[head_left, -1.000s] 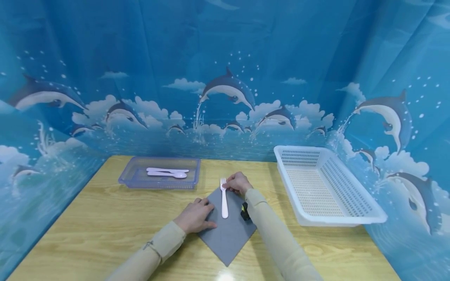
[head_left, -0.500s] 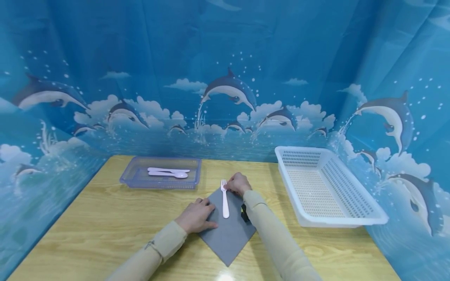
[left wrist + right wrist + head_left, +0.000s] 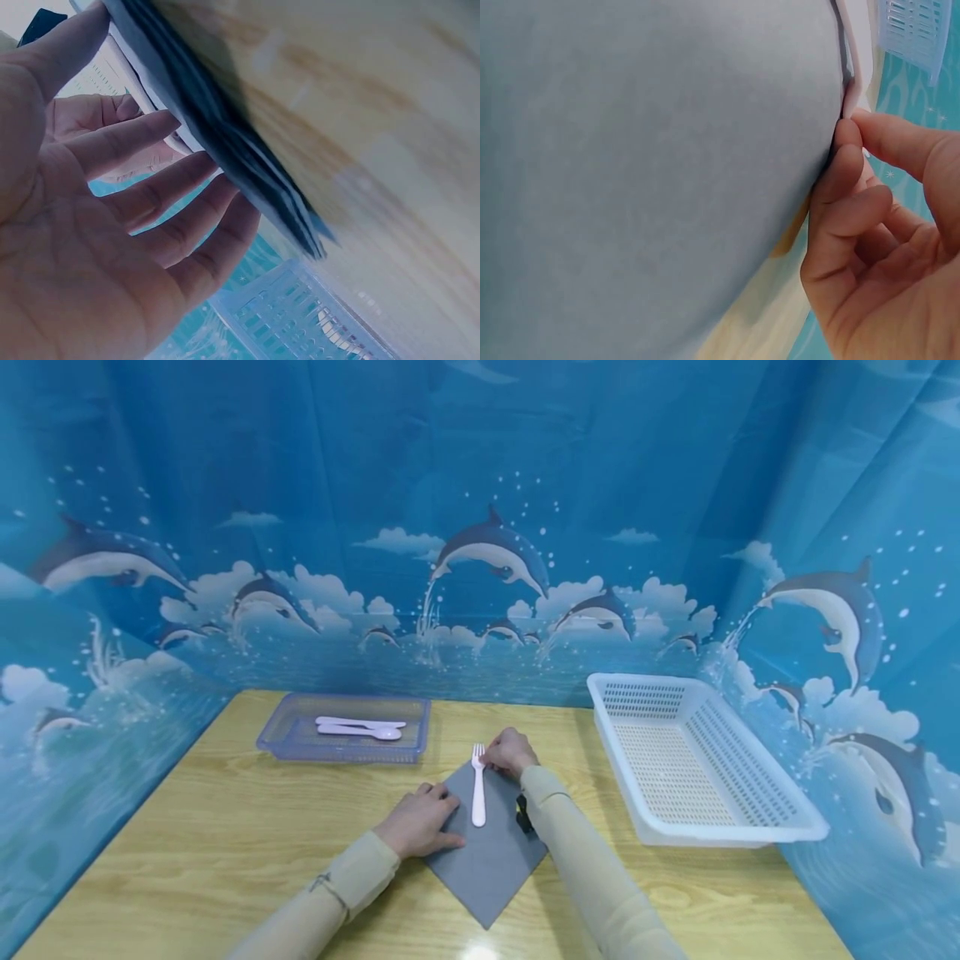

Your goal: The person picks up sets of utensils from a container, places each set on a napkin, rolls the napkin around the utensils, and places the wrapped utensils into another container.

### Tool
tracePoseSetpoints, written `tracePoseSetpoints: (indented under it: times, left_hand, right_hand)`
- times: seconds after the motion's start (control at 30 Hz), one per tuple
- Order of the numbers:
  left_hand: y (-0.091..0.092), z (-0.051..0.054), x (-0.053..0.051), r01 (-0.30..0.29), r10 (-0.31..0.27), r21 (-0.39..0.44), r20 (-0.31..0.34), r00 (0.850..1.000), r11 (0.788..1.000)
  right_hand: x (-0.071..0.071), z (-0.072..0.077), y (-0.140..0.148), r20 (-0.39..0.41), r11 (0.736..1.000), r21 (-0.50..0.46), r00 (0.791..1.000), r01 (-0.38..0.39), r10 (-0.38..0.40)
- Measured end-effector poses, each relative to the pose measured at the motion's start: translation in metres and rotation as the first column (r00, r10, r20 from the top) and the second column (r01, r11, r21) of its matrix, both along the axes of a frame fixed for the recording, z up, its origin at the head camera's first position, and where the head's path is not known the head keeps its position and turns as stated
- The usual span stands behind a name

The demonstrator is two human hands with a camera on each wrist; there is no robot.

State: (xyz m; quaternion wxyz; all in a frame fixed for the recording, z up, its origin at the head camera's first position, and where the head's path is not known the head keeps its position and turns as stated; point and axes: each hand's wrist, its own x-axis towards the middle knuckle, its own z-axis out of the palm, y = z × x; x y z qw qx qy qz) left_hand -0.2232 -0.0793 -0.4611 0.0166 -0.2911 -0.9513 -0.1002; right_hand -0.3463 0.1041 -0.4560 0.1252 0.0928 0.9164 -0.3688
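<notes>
On the wood-grain surface [image 3: 225, 827] I've got a pale fork [image 3: 478, 795] lying on a folded grey napkin [image 3: 491, 881], tines poking past its far corner. The right hand [image 3: 511, 752] pinches it near the neck, maybe some cloth too, can't really tell; the left hand [image 3: 417, 823] rests fingers loosely extended along the napkin's left edge.

Left fingers [image 3: 124, 144] spread, right fingers [image 3: 849, 214] curled

We rest our left hand [image 3: 420, 820] on the grey cloth [image 3: 487, 868]; at its far corner our right hand [image 3: 512, 752] seems to pinch a pale fork [image 3: 478, 793]. Left of the cloth sits a purple tray [image 3: 345, 757]; right of it, a white basket [image 3: 720, 836].
</notes>
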Motion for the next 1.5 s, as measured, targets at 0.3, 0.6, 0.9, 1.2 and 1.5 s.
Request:
tracePoseSetpoints:
  times: [0.3, 0.6, 0.9, 1.2, 1.5]
  left_hand:
    - [0.000, 0.001, 0.000, -0.009, 0.009, -0.008, 0.015, 1.000, 1.000]
    - [0.000, 0.002, 0.001, 0.006, -0.006, 0.007, -0.003, 1.000, 1.000]
    - [-0.002, 0.000, 0.000, 0.008, -0.008, 0.016, 0.008, 1.000, 1.000]
    - [-0.012, 0.005, -0.002, 0.023, -0.024, 0.107, 0.004, 1.000, 0.994]
    - [-0.024, 0.012, -0.007, -0.030, 0.025, 0.175, 0.030, 0.999, 0.984]
  right_hand:
    - [0.000, 0.001, 0.000, 0.001, 1.000, -0.002, 1.000, -0.006, 0.006]
    - [0.000, 0.000, 0.001, -0.005, 1.000, -0.021, 1.000, -0.021, 0.021]
    - [0.001, 0.001, 0.003, 0.006, 0.995, -0.104, 1.000, -0.003, 0.003]
    - [-0.003, 0.006, 0.004, -0.037, 0.991, -0.132, 0.999, 0.021, -0.026]
    - [0.002, 0.014, -0.012, -0.198, 0.993, -0.112, 0.980, -0.047, 0.024]
